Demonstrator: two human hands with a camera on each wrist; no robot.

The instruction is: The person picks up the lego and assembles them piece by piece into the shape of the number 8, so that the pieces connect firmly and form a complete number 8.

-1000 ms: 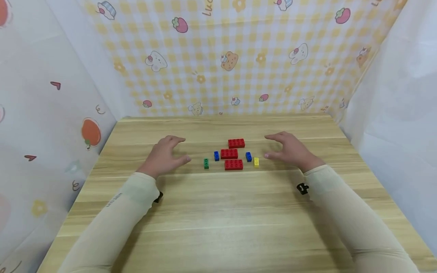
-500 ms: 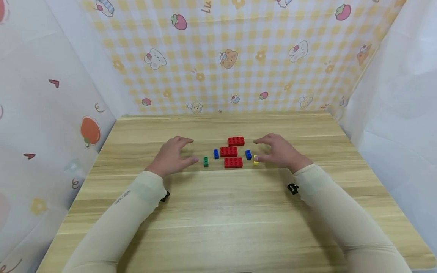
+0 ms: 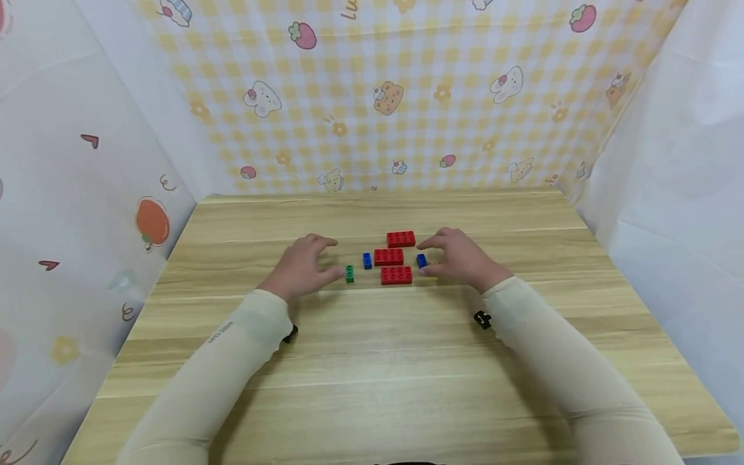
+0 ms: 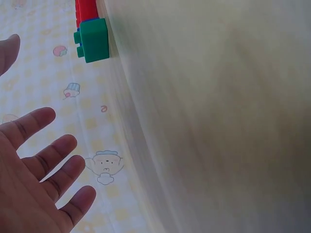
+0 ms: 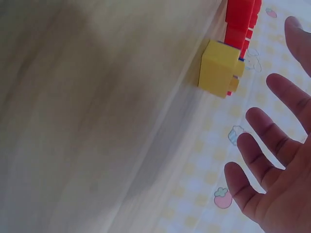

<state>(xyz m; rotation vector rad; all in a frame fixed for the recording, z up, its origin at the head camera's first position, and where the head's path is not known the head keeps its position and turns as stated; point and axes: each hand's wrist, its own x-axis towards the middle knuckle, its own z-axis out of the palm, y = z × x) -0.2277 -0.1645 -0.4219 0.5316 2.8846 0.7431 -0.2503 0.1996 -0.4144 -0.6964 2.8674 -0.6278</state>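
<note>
Three red bricks [image 3: 396, 276] lie in a staggered column at the middle of the table. My left hand [image 3: 300, 268] hovers left of them, thumb tip beside the small green brick [image 3: 349, 274]; its fingers are spread and hold nothing, as the left wrist view shows. A blue brick [image 3: 367, 261] lies between the green one and the red ones. Over on the right, my right hand [image 3: 462, 259] has its thumb and forefinger apart around a second blue brick [image 3: 421, 260]. The thumb mostly covers the yellow brick [image 5: 218, 68] in the head view; this hand holds nothing either.
The wooden table [image 3: 372, 374] stretches toward me, in front of the bricks. A yellow checked cloth [image 3: 360, 97] hangs behind its far edge, and white cloth walls [image 3: 686, 194] stand at both sides. Each wrist carries a small black device [image 3: 482, 320].
Both hands have moved inward toward the bricks, the right one over the yellow brick. The bricks have stayed in place; the head view has tilted slightly.
</note>
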